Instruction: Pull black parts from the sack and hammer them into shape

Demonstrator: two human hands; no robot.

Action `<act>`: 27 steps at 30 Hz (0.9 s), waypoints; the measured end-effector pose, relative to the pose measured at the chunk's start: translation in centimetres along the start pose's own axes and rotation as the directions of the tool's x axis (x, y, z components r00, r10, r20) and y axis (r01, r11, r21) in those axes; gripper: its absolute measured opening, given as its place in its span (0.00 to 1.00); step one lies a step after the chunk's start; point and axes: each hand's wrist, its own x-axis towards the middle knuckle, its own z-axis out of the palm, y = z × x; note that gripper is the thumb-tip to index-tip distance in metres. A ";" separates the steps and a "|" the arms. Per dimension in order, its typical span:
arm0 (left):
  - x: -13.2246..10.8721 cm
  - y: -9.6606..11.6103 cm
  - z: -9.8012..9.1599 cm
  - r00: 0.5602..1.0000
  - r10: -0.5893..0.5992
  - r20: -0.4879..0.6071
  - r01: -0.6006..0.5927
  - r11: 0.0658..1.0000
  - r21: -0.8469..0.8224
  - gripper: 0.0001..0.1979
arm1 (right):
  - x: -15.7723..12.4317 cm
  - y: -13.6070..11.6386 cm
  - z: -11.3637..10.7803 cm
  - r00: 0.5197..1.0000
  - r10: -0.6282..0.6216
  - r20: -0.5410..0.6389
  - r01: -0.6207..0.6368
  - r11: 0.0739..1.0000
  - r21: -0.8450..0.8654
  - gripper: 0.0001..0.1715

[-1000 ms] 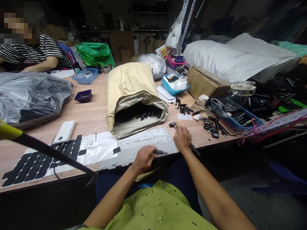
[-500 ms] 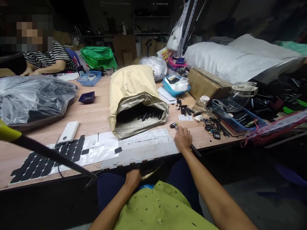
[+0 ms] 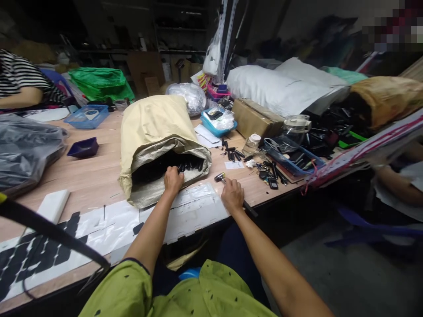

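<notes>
My left hand (image 3: 174, 179) reaches into the mouth of a cream woven sack (image 3: 155, 119) lying on the table. Its fingers are curled against the slim black pieces (image 3: 190, 165) inside; the fingertips are hidden, so what they grip cannot be made out. My right hand (image 3: 233, 194) is closed around a small hammer (image 3: 219, 177) with a metal head and a yellowish end. The hammer's black handle sticks out behind the hand, toward the table edge. A grey-white board (image 3: 198, 213) lies between me and the sack.
Loose black pieces (image 3: 234, 154), a jar (image 3: 252, 144), keys and a blue tray (image 3: 294, 160) lie to the right. A dark arm-like bar (image 3: 56, 231) crosses the lower left, above black panels. Another person's arm (image 3: 23, 99) rests at far left; another person sits at far right.
My left hand has risen from my lap to the sack's mouth. The camera view has turned right. My right hand still holds the hammer at the table edge.
</notes>
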 end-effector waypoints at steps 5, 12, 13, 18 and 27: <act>0.6 -0.6 0.3 0.999 -0.030 0.040 0.027 0.998 0.059 0.09 | -0.1 -0.1 -0.1 1.000 0.004 0.005 -0.004 1.000 -0.011 0.20; -5.7 -1.7 0.4 0.925 0.367 -0.099 -0.379 0.909 -0.172 0.07 | -0.1 0.1 -0.5 1.000 -0.003 0.008 0.003 1.000 -0.015 0.21; -6.8 -1.8 0.8 0.910 0.408 -0.073 -0.414 0.886 -0.211 0.07 | 0.0 0.1 -0.5 1.000 -0.005 0.010 0.006 1.000 -0.019 0.21; -9.0 -2.6 2.5 0.941 0.337 0.045 -0.309 0.904 -0.295 0.06 | 0.0 0.2 -0.3 1.000 -0.008 0.003 0.008 1.000 -0.013 0.20; -8.5 -2.6 2.5 0.957 0.269 0.105 -0.213 0.904 -0.371 0.08 | 0.3 0.9 -1.4 0.998 -0.010 0.070 -0.010 0.959 0.285 0.20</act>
